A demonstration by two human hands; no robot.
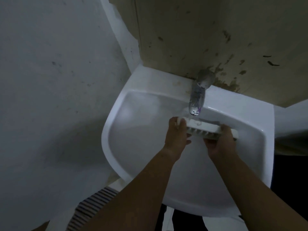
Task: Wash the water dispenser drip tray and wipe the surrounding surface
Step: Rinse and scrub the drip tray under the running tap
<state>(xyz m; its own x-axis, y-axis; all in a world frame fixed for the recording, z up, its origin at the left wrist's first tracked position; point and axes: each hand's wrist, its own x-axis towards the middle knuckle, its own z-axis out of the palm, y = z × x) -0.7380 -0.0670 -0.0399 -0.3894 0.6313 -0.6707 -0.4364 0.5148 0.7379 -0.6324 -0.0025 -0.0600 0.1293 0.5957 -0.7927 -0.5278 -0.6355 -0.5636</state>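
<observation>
Two hands, both closed round one drip tray (206, 128). Left hand (176, 132) wrapped over the left end, fingers curled past the far edge, right under the stream. Right hand (220, 142) clamped on the right part from the near side, fingers curled round the edge, short stub of tray sticking out beyond it. Tray held long side across, above the bowl of the sink (106, 147), apparently not touching it, left end just below the spout of the tap (199, 95). Water (187, 114) running onto that end. Looks like thin white plastic with a ribbed near face: probably light, stiff enough not to sag between two grips, likely slick once wet. Best held near the two short ends as now, fingers hooked round the lip, extra purchase likely from the ribs. Main risk judged to be a slip and a splash, not breakage. Count: 2 hands, 1 tray, 1 tap, 1 sink, 1 stream. No cloth, sponge or soap in view; dispenser not in view either. Stained wall (216, 39) behind the tap, grey wall (50, 80) at left. One striped thing (93, 204) at lower left below the sink, too dark to identify. Rinse step in hand by the look of it.
</observation>
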